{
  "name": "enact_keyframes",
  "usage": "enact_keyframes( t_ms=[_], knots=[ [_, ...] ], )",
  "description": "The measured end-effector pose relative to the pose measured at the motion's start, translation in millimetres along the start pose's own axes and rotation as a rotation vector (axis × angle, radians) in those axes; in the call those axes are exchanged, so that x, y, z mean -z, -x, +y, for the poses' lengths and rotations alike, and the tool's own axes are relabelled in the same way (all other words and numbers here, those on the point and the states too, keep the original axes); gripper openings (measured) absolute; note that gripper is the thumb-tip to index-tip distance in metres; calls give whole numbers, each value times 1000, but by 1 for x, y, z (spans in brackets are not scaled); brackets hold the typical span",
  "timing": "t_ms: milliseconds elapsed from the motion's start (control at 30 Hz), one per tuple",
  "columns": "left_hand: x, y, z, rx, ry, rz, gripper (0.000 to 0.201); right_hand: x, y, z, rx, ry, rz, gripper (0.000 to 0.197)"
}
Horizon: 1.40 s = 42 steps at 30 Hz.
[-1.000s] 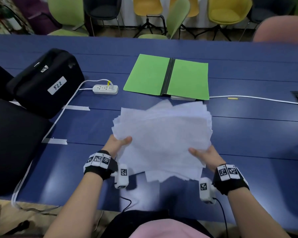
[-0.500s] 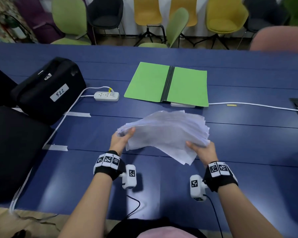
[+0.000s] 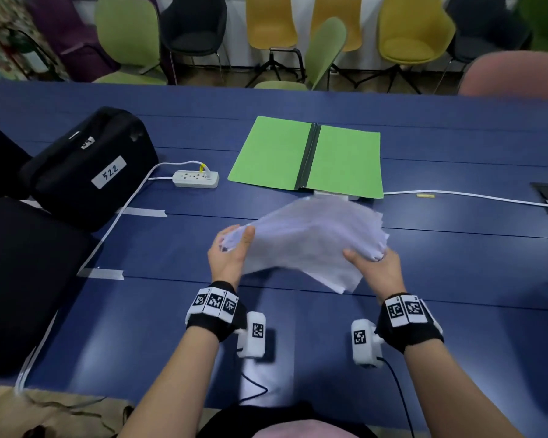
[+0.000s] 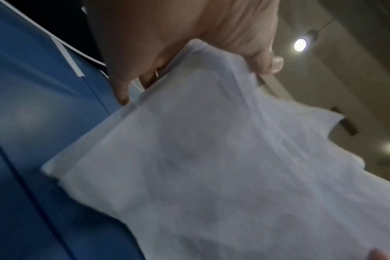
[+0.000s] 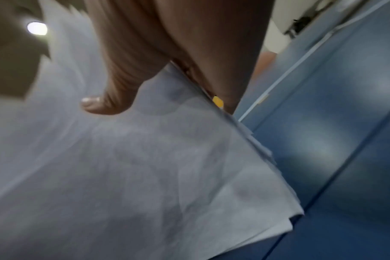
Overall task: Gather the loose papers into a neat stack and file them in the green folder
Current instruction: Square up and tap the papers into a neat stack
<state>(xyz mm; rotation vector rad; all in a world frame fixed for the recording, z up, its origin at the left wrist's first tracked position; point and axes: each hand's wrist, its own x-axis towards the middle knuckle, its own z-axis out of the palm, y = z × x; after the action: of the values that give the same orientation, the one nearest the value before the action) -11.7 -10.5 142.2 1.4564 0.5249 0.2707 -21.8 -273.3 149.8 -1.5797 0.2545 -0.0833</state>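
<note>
A: Start at the left. What does the left hand (image 3: 230,259) have?

B: The left end of the bundle of papers (image 3: 310,238). In the left wrist view the thumb lies on top and the fingers (image 4: 122,88) curl beneath, pinching the sheets at their edge.

A: And the bundle itself?

B: Held in the air above the blue table (image 3: 456,263), long axis running left to right between the hands, sagging at the near edge. The sheets are fanned and their corners do not line up, so I judge it not yet a neat stack.

A: The right end?

B: The right hand (image 3: 375,267) grips it: thumb pressed on the top sheet, fingers underneath, as the right wrist view shows.

A: Where is the green folder (image 3: 307,158) from there?

B: On the far side of the papers, lying open and flat, its black spine running near to far, so crosswise to the bundle's long axis. Its right leaf is nearer the right hand. My guess is the sheets need squaring against the table, then a carry away from the body.
</note>
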Motion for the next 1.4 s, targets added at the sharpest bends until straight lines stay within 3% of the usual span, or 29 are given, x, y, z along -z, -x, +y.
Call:
enact_keyframes(
  t_ms=[133,433,633,800,1000,1100,1167,1300,1400],
  knots=[
    [1,-13,-3,38,4,88,57,-1,-5,0,-14,-82,76,34],
    [-13,-24,1,68,-19,141,51,-8,-9,-13,35,-180,150,9],
    [-13,-30,0,106,-34,103,48,-8,-17,-19,26,-165,103,10],
    [-15,-31,-2,136,-45,78,46,-6,-21,-11,-25,-207,228,17],
    [-17,-33,1,135,-29,50,33,-6,-19,-7,-3,-102,177,5],
    [-19,-35,2,144,-55,52,32,-2,-21,-6,-18,-45,190,19],
    [-20,-36,3,150,-69,55,37,-5,-20,-12,61,122,144,36],
    [-22,-38,4,167,-92,53,42,-17,-12,-41,401,652,126,56],
    [-22,-37,7,169,-94,49,41,-34,-15,-54,562,807,-3,40]
  ],
)
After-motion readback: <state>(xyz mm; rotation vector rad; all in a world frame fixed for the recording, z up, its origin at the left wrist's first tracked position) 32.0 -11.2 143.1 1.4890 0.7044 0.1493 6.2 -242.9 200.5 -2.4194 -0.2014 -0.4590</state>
